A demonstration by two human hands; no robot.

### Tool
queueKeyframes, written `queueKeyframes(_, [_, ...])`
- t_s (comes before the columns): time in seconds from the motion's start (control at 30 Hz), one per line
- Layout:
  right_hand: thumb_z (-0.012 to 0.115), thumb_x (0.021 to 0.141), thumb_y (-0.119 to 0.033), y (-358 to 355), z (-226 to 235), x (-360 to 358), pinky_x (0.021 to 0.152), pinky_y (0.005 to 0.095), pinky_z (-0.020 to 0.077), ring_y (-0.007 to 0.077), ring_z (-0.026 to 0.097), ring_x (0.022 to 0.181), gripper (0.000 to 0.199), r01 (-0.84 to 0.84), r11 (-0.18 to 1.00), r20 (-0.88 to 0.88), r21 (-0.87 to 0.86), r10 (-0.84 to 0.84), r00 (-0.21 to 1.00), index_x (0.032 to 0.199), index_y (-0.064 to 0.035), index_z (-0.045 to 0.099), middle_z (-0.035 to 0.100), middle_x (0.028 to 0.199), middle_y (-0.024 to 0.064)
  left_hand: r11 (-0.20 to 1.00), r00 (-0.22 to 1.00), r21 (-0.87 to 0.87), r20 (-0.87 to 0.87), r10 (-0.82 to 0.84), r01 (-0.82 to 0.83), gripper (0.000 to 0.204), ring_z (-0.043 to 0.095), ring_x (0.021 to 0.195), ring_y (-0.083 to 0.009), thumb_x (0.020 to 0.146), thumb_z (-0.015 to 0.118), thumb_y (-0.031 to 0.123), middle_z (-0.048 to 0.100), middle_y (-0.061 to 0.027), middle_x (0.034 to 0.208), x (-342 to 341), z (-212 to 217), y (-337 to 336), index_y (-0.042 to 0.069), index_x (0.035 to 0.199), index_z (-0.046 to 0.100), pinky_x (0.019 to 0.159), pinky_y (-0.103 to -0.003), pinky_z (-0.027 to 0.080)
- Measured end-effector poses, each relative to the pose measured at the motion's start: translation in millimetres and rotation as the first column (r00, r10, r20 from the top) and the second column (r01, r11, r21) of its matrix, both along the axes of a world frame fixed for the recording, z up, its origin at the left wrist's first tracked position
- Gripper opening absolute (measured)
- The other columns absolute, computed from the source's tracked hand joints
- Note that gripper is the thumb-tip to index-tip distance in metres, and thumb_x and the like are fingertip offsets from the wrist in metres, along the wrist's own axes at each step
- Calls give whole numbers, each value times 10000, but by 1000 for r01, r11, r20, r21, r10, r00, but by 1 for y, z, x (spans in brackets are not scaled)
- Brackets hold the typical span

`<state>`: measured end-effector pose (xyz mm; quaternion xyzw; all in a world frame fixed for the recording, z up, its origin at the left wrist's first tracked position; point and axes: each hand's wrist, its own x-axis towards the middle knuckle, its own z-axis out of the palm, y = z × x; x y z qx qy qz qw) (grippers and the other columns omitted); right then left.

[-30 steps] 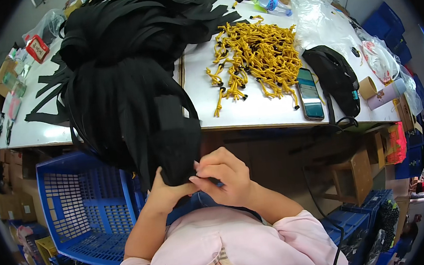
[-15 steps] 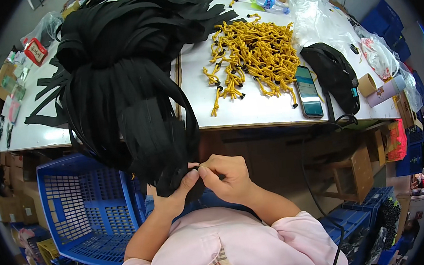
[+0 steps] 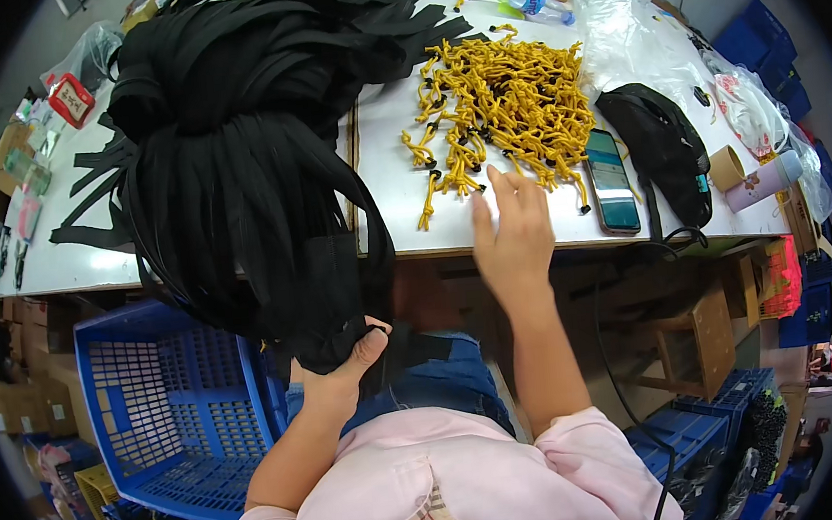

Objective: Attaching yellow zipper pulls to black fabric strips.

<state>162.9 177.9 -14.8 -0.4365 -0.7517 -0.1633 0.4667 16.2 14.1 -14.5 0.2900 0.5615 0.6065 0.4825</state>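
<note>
Left: beside the blue perforated plastic crate (image 3: 176, 377), long, flat black fabric straps (image 3: 243, 176) drape off the white bench (image 3: 404, 236); their overhanging weight could drag them down should the left hand (image 3: 360, 354), thumb pinching folded strap, slacken. Centre: the right hand (image 3: 516, 228) lies loosely spread near yellow knotted cords with black ends (image 3: 526, 105), whose interlocking could cause tangles. Right: a snagged cord could nudge the dark-cased smartphone (image 3: 612, 186).

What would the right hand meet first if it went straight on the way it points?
Most likely the knotted yellow cords on the white table, just ahead of the right hand, though its height above the table is unclear.
</note>
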Motion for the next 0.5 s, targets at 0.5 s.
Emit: queueKeyframes(0.5, [561,747,-29,-68,19,-14,489,219,443,116,531,554,80,-883,265,-915,-386,11,403,797,33,547,549,720,76,998,999,42,2,36,-36,198,536,697,-87,687,691,100,582,-14,760,5,10,6,15,839,595,654,-220,446])
